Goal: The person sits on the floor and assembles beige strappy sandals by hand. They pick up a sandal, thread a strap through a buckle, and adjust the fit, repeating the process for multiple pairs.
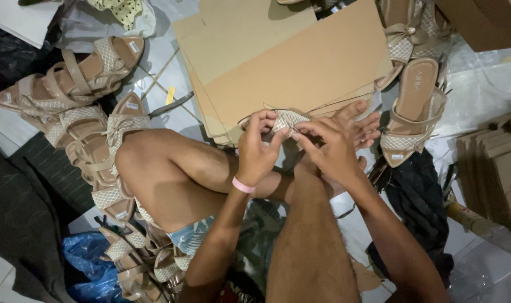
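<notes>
Pinching a woven strap (288,120) w/ both hands: left hand (257,150), right hand (329,150) (fingers pressed on it).

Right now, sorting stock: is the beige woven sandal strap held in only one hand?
No: both the left hand and right hand pinch the beige woven sandal strap above the cardboard sheets.

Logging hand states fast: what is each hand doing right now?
Left hand: closed, pinching the woven sandal strap.
Right hand: closed, fingers pinching the same strap from the other side.
</notes>
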The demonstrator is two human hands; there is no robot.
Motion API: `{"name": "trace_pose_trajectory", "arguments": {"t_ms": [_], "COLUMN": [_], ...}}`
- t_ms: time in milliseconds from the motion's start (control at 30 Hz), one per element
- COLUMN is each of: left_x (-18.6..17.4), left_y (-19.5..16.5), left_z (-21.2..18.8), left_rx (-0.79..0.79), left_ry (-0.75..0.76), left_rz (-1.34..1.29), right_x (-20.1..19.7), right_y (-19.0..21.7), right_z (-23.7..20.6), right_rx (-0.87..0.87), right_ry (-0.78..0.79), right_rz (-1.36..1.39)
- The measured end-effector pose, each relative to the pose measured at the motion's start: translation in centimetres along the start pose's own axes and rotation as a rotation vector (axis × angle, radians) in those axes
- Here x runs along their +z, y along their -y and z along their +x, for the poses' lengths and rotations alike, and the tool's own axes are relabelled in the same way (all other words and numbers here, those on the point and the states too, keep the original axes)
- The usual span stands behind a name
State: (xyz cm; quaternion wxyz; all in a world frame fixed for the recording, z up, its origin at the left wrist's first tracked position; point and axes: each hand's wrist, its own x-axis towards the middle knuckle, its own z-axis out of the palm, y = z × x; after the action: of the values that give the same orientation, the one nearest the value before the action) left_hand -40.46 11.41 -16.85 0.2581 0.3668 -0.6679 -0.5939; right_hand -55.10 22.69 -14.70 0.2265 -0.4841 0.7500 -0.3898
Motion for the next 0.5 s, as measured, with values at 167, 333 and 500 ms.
{"name": "trace_pose_trajectory", "arguments": {"t_ms": [167, 333, 500], "left_x": [-0.3, -0.6, -0.4], "left_y": [0.2, 0.1, 0.1], "left_z": [-0.7, -1.1, -0.9], "left_rx": [-0.030, 0.035, 0.059], "left_ry": [0.007, -0.047, -0.061], "left_rz": [-0.295, -0.369, -0.487], "right_x": [-1.2, -1.8, -3.2], "right_y": [0.8, 3.7, 5.6], "right_z": [0.8, 1.9, 2.9], "right_rx": [0.218, 0.041, 0.010], "right_ry": [0.088, -0.001, 0.023], "right_rz": [0.199, 0.098, -0.040]}}
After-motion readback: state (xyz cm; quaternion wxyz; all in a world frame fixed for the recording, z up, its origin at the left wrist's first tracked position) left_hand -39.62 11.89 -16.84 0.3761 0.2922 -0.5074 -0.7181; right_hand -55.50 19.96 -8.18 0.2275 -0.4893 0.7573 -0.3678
